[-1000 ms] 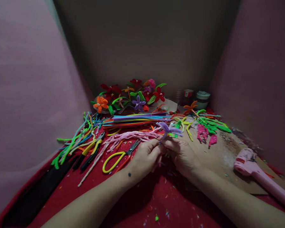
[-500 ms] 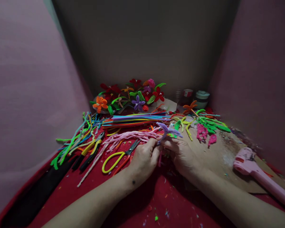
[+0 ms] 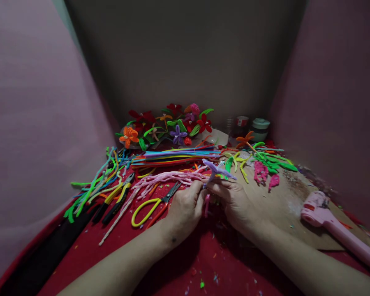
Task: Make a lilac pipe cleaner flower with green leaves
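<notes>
A purple pipe-cleaner flower [image 3: 216,170] with spread petals stands up between my hands. My left hand [image 3: 188,203] pinches the base of its stem between thumb and fingers. From the other side my right hand [image 3: 234,199] closes its fingertips on the same stem, just under the petals. Below the fingers a short pink piece [image 3: 207,205] hangs down; where it joins is hidden. Yellow-handled scissors [image 3: 154,205] lie beside my left hand, close to a bunch of pink pipe cleaners [image 3: 169,177].
Pliers [image 3: 119,199] and loose pipe cleaners [image 3: 89,185] lie at left. Straight pipe cleaners [image 3: 179,155] and finished flowers [image 3: 172,127] are behind. At right, a pink glue gun [image 3: 323,216] and green pieces [image 3: 273,160] rest on cardboard [image 3: 274,209]. A lidded cup [image 3: 260,129] stands behind.
Both hands keep their pinch on the flower, with only slight finger movement at the stem. The whole view has shifted a little.
</notes>
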Demonstrator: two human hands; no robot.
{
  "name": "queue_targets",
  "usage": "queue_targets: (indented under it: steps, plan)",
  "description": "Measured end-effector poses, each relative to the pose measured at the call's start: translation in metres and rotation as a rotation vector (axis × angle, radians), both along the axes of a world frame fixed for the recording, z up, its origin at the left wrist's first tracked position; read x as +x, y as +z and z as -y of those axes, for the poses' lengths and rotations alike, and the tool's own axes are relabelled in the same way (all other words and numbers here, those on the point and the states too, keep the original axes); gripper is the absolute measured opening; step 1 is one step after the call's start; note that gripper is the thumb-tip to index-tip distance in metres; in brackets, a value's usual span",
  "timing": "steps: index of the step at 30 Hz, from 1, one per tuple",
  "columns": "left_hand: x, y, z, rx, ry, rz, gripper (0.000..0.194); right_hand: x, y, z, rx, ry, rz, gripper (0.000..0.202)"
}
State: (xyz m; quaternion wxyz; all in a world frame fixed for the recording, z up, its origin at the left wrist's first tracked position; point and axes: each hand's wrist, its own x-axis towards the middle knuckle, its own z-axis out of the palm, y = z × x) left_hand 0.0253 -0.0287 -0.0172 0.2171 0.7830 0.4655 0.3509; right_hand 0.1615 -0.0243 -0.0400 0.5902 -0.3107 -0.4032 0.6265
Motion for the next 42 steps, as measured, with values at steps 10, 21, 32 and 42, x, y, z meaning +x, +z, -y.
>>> queue_targets:
  steps: [10, 21, 32, 42]
  plan:
    - [0.000, 0.006, 0.001, -0.063, -0.050, 0.126, 0.019, -0.005, 0.004, 0.001, -0.014, 0.080, -0.065, 0.021]
    - [0.003, 0.012, 0.002, -0.389, -0.119, 0.427, 0.019, -0.005, 0.004, 0.001, 0.041, 0.065, -0.026, 0.020]
    - [0.003, 0.014, -0.001, -0.722, -0.198, 0.696, 0.027, -0.004, 0.007, 0.001, 0.062, 0.091, -0.006, 0.022]
    - [0.003, 0.012, -0.002, -0.687, -0.249, 0.637, 0.027, 0.001, 0.012, 0.004, 0.078, 0.031, 0.087, 0.019]
